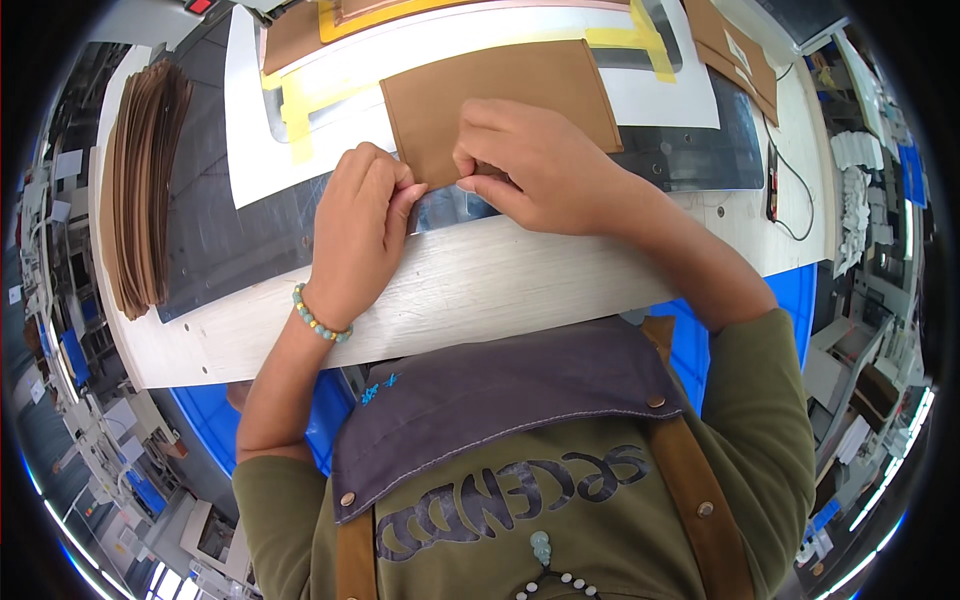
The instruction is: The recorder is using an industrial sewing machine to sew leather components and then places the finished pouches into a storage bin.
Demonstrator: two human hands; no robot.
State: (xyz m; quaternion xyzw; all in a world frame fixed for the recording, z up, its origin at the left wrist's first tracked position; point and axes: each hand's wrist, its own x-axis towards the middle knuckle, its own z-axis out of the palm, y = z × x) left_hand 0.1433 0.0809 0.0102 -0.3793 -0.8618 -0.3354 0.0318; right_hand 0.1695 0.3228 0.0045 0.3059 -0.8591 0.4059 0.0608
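A flat brown panel [540,85], leather-like with a line along its edges, lies at the near side of the worktable. My left hand [365,205] pinches its near left corner between thumb and fingers. Farther right along the near edge, my right hand [535,165] is closed with its thumb and forefinger against the panel. Whether a small tool sits inside those curled fingers is hidden. Beneath the panel are a white sheet [665,105] with yellow tape [297,115] on it and a dark, shiny mat [230,235].
A tall stack of brown pieces [145,185] stands at the table's left end. More brown pieces [735,55] lie at the far right, near a thin black cable [808,205]. A yellow-edged frame [335,22] sits at the back. Blue bins [690,345] are below the table's front edge [560,325].
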